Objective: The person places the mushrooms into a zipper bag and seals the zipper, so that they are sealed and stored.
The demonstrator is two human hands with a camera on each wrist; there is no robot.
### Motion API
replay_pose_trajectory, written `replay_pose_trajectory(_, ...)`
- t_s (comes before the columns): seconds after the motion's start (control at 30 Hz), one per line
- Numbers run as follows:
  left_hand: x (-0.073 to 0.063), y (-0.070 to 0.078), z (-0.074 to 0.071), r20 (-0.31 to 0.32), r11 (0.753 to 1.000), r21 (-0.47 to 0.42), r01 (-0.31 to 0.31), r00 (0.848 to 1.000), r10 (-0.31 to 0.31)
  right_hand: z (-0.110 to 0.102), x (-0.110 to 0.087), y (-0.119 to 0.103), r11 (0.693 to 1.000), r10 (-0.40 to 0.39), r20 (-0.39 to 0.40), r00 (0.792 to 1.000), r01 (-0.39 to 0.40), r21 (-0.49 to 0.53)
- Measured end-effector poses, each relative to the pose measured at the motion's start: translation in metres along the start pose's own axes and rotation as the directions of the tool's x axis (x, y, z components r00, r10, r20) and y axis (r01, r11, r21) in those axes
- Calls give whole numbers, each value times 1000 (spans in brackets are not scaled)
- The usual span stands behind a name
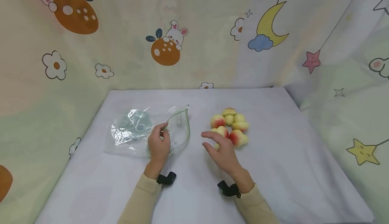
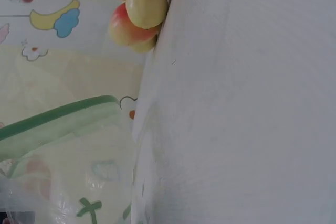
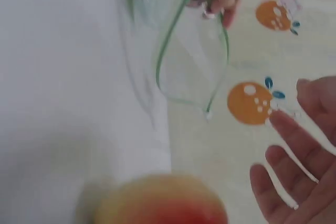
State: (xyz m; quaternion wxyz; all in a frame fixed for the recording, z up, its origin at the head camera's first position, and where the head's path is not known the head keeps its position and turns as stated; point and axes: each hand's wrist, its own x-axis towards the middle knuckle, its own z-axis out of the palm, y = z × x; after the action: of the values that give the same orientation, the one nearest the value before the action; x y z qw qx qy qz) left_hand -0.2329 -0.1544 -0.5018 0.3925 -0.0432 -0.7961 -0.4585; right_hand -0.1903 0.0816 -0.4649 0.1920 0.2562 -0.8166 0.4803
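Note:
A clear plastic zip bag with a green-edged mouth and a pale green print lies on the left of the table. My left hand pinches the upper edge of its mouth, which gapes toward the right. To the right is a cluster of toy mushrooms, yellow with some red caps. My right hand hovers at the near side of the cluster, partly covering it. Its fingers are spread with nothing between them, as the right wrist view shows the hand beside a blurred red-and-yellow toy.
A white cloth covers the table. Behind it and along the sides hangs a printed curtain with rabbits, flowers, stars and a moon. Each wrist carries a black camera mount.

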Motion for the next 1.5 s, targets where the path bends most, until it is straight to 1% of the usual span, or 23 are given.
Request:
replay_pose_trajectory(0.1,4,-2,-3,-1,1000,11,3,1000,-3,-11,-6,6,996,68,-109,992,-74,-46)
replay_pose_trajectory(0.17,5,-4,-5,6,1000,18,5,1000,-5,-16,-11,10,984,136,-145,980,-151,-94)
replay_pose_trajectory(0.23,6,-4,-6,12,1000,24,12,1000,-12,-19,-18,13,962,206,-145,968,-227,-151)
replay_pose_trajectory(0.3,5,-5,-6,12,1000,23,21,1000,-22,-20,-23,17,941,254,-118,960,-274,-199)
replay_pose_trajectory(0.4,5,-6,-5,8,999,16,36,999,-36,-18,-30,22,921,303,-69,951,-310,-234)
replay_pose_trajectory(0.47,5,-6,-5,9,999,10,38,999,-38,-16,-34,25,927,301,-47,953,-304,-222)
replay_pose_trajectory(0.53,6,-6,-4,12,999,6,33,999,-33,-13,-36,27,939,274,-26,961,-273,-207)
replay_pose_trajectory(0.63,6,-5,-3,21,1000,5,25,999,-25,-6,-37,28,960,199,31,980,-188,-208)
replay_pose_trajectory(0.7,6,-5,-3,28,1000,6,25,999,-26,-1,-36,28,970,142,82,986,-123,-209)
replay_pose_trajectory(0.77,6,-4,-2,32,1000,11,30,999,-30,4,-34,26,975,108,131,985,-79,-205)
replay_pose_trajectory(0.83,6,-3,-2,32,999,11,32,999,-33,10,-30,23,979,87,171,981,-53,-196)
replay_pose_trajectory(0.9,5,-2,-2,34,999,8,35,999,-35,16,-26,21,982,89,201,976,-51,-184)
replay_pose_trajectory(1.07,3,0,-2,56,999,4,40,998,-40,28,-12,20,978,137,245,960,-91,-187)
replay_pose_trajectory(1.17,1,1,-2,78,1000,1,25,997,-25,36,-4,20,972,170,233,958,-123,-201)
replay_pose_trajectory(1.23,0,1,-2,100,1000,-3,13,995,-13,42,2,20,971,177,193,965,-139,-192)
replay_pose_trajectory(1.33,-2,2,-1,128,1000,-5,-9,992,9,50,11,18,976,183,114,977,-166,-138)
replay_pose_trajectory(1.4,-2,3,-1,146,1000,-10,-12,989,13,56,17,17,979,186,66,980,-179,-100)
replay_pose_trajectory(1.5,-3,4,1,180,1000,-17,-20,983,23,63,24,15,975,220,24,975,-220,-30)
